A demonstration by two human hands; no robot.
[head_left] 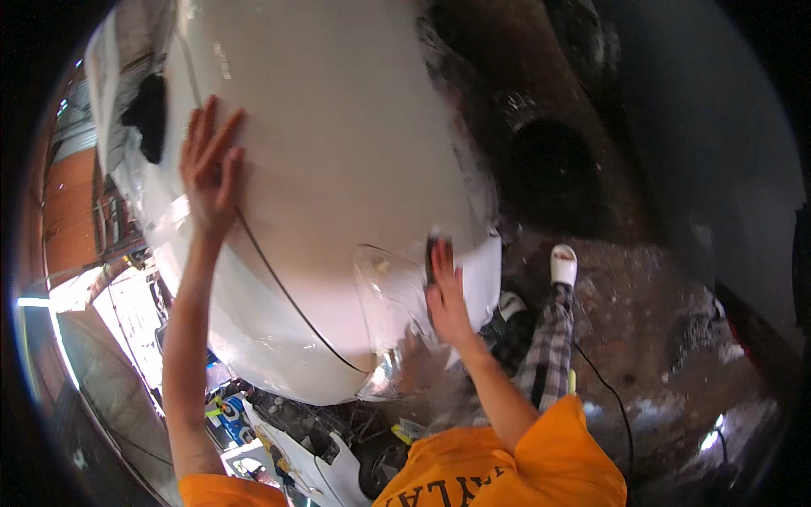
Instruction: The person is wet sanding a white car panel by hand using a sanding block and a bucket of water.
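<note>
The white car [338,135] curves smoothly beneath both hands, its painted metal broad and rounded (a dull sheen over most of it), with a thin dark seam [283,287] bending toward its near edge. At the near right corner sits a clear, glossy headlight [380,287], rounded at the top. The left hand [209,173] lies on the panel toward the car's left edge, fingers spread a little, grasping nothing. The right hand [448,296], fingers stretched and close together, holds a narrow dark pad [432,260] against the bodywork beside the headlight, near the right edge.
</note>
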